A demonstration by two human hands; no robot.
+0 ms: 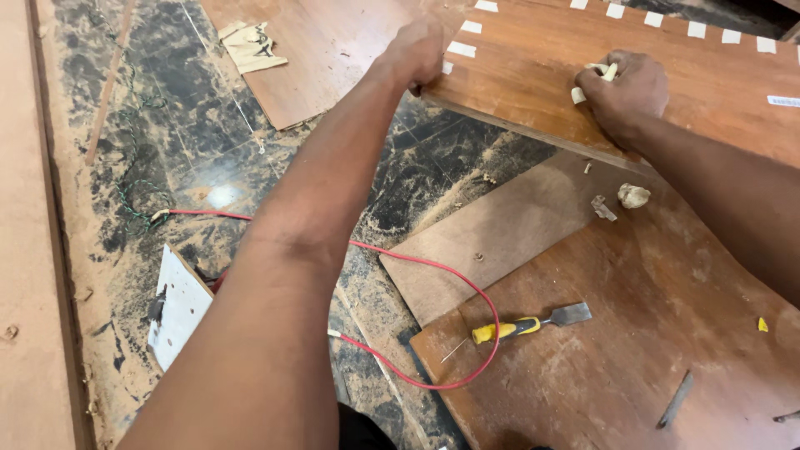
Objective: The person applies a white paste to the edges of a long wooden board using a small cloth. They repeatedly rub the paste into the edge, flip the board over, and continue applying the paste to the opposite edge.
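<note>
My left hand grips the near left corner of a brown wooden board that lies raised at the top right. Small white tape pieces run along the board's far edge. My right hand presses on the board's surface, fingers closed around a small pale lump of filler or cloth. A yellow-handled chisel lies on the lower board near me, away from both hands.
A red wire loops across the dusty dark marble floor and the lower plywood sheets. A white switch plate lies at the left. A pale lump and wood scraps sit under the raised board. Another board lies at the top.
</note>
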